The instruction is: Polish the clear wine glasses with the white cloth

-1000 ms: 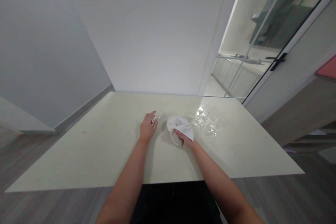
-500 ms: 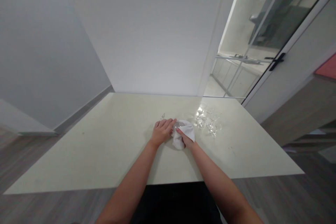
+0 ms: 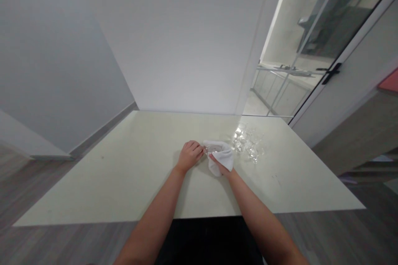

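My right hand (image 3: 221,167) is wrapped in a white cloth (image 3: 225,158) and grips it, thumb on top. Inside the folds lies a clear drinking glass (image 3: 214,148), tilted on its side, its exact shape hard to make out. At the left end of the glass, my left hand (image 3: 190,155) pinches a narrow clear part with closed fingers. Both hands are just above the middle of the pale table (image 3: 124,174). To their right stands a cluster of clear glassware (image 3: 247,140), several pieces close together.
A white wall (image 3: 186,49) rises behind the table's far edge. At the right is a glazed door (image 3: 298,49) with a black handle (image 3: 332,73). The table's near edge runs just in front of my body.
My left fingers, earlier spread over the glass beside the cloth, now pinch its left end. The clear piece that showed beyond my left hand no longer shows there. The cloth has shifted slightly.
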`<action>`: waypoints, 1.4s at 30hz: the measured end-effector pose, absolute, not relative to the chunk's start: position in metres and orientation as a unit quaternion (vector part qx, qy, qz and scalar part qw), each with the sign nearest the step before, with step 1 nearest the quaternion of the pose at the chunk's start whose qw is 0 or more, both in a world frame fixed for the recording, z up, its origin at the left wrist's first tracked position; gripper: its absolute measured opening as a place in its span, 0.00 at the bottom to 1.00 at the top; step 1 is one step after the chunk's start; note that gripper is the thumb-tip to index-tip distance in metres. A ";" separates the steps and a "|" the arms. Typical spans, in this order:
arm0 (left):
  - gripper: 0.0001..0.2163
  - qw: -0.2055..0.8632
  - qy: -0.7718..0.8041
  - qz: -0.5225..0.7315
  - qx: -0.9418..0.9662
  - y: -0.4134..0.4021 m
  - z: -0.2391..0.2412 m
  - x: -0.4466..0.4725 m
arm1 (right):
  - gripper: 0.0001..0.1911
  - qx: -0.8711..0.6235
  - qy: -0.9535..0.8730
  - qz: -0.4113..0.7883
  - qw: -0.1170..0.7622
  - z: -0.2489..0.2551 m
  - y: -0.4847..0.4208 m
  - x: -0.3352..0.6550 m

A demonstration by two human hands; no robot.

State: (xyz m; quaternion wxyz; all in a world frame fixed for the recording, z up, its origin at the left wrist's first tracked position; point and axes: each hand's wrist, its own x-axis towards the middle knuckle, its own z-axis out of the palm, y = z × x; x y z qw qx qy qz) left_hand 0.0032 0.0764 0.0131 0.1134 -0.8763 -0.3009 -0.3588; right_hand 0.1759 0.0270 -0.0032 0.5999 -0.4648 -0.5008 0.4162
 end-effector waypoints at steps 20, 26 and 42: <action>0.17 -0.347 -0.349 -0.416 -0.765 0.071 0.010 0.004 | 0.23 -0.481 -0.538 0.393 0.570 -0.007 0.022 0.179; 0.11 -0.175 -0.334 -0.443 -0.814 0.063 0.013 0.006 | 0.23 -0.555 -0.424 0.395 0.597 -0.015 0.028 0.181; 0.15 -0.309 -0.365 -0.502 -0.721 0.073 0.001 0.002 | 0.21 -0.522 -0.525 0.381 0.554 -0.007 0.021 0.177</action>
